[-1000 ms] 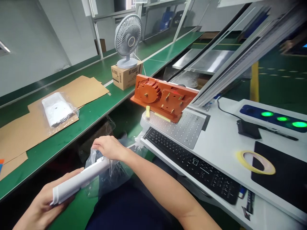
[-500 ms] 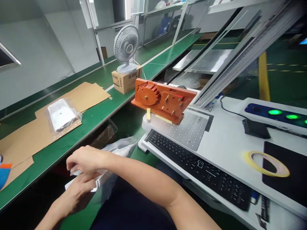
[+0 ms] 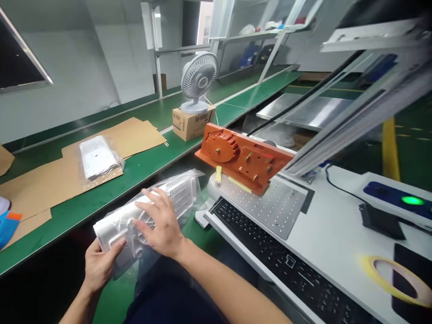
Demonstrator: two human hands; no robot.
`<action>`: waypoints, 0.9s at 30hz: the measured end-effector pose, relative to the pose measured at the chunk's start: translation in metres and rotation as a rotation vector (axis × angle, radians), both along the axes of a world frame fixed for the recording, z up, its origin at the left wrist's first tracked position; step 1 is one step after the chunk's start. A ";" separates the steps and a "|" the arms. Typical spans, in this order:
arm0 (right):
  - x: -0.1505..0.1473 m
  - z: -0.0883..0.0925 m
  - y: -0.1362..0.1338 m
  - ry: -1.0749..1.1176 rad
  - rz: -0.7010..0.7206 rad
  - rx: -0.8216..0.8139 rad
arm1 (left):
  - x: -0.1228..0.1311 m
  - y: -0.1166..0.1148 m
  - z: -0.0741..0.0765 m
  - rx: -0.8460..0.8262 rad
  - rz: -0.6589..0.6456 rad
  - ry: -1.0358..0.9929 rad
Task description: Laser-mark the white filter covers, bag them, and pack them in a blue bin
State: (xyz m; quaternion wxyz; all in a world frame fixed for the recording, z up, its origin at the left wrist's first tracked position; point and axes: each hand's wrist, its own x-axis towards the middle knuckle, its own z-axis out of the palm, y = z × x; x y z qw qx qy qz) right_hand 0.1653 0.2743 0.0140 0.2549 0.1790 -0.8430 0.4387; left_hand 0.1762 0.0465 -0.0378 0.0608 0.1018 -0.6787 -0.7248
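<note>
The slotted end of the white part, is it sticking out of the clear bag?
No, the clear bag covers the slotted end and extends beyond it.

- White all along the casing (image 3: pixel 126 215), grille-patterned at one end!
- The bag (image 3: pixel 196 177), clear as glass
- Bold orange on the block (image 3: pixel 249 157)!
- Silver plate (image 3: pixel 266 211) here, dotted with rows of holes
- Black keyboard (image 3: pixel 286 256), yellow tape (image 3: pixel 370 270)
- And green table (image 3: pixel 145 164), tan cardboard (image 3: pixel 124 135), pale grey fan (image 3: pixel 199 78)!

A light grey wall (image 3: pixel 64 58) stands behind the far edge of the long green workbench (image 3: pixel 148 161). Above this edge, a bright window (image 3: pixel 204 22) is visible. Beyond the white desk's (image 3: pixel 337 216) far edge, a yellow stripe (image 3: pixel 390 148) marks the green floor (image 3: pixel 416 150).
</note>
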 end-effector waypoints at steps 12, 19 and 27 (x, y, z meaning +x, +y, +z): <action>0.010 -0.051 -0.007 0.064 -0.202 0.086 | -0.051 0.054 0.020 0.525 0.201 0.046; 0.028 -0.017 -0.015 0.012 0.366 -0.018 | -0.056 0.050 0.022 0.588 0.181 0.154; -0.012 -0.055 0.052 -0.349 -0.276 -0.850 | -0.042 0.077 0.051 0.695 0.217 0.192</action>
